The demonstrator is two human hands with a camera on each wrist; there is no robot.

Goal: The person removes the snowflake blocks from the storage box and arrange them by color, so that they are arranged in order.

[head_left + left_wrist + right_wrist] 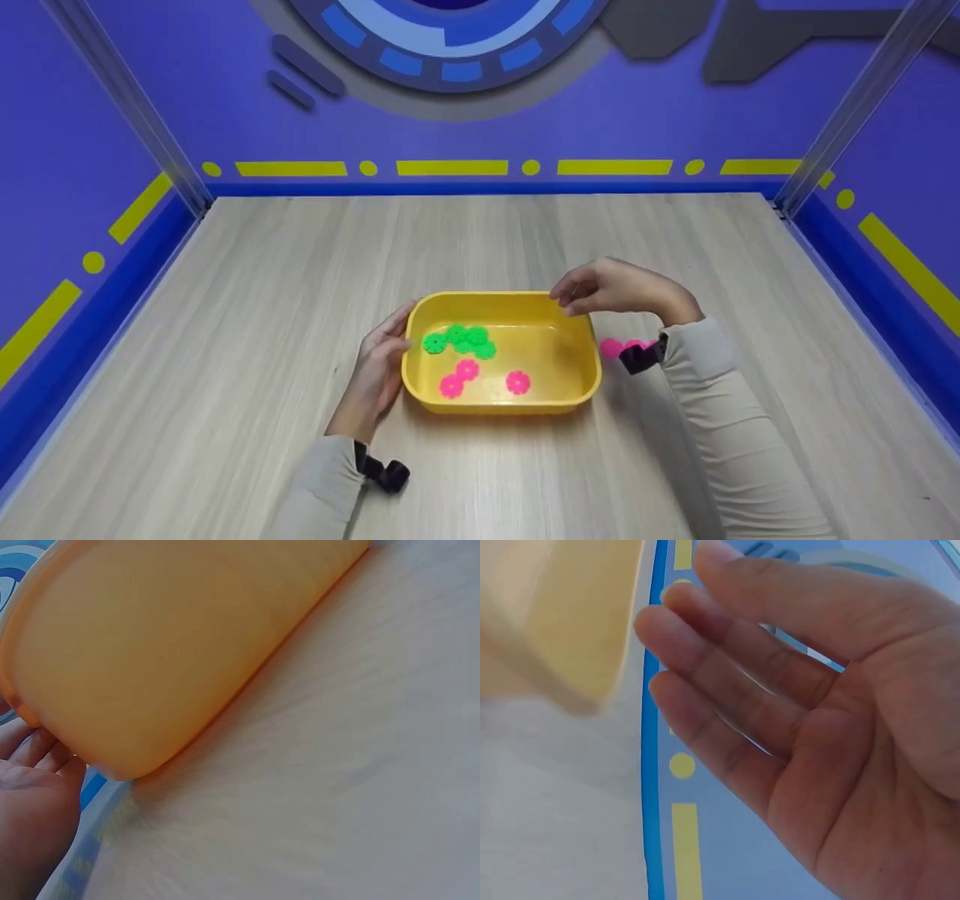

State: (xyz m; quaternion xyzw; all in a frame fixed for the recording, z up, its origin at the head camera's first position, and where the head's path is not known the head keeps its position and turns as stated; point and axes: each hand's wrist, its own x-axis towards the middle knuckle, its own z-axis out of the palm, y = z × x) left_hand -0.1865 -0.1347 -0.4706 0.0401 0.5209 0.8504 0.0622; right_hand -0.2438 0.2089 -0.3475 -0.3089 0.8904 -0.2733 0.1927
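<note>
A yellow plastic bin (517,406) with rounded corners sits on the table. My left hand (381,367) holds it by the left end, thumb at the rim and fingers against the outer wall; in the left wrist view the fingers (54,754) lie just under the lip. Inside the bin, several green flower-shaped discs (477,337) cluster at the back left, and pink flower-shaped discs (517,382) lie nearer the front. Over the back right corner hovers my right hand (611,287), its fingers loosely bent; the right wrist view shows nothing in the palm.
More pink discs (611,348) lie on the wooden table (300,300) just right of the bin, partly hidden by the right wrist's black camera (643,357). Blue panels (450,135) with yellow markings wall in the table at the back and both sides.
</note>
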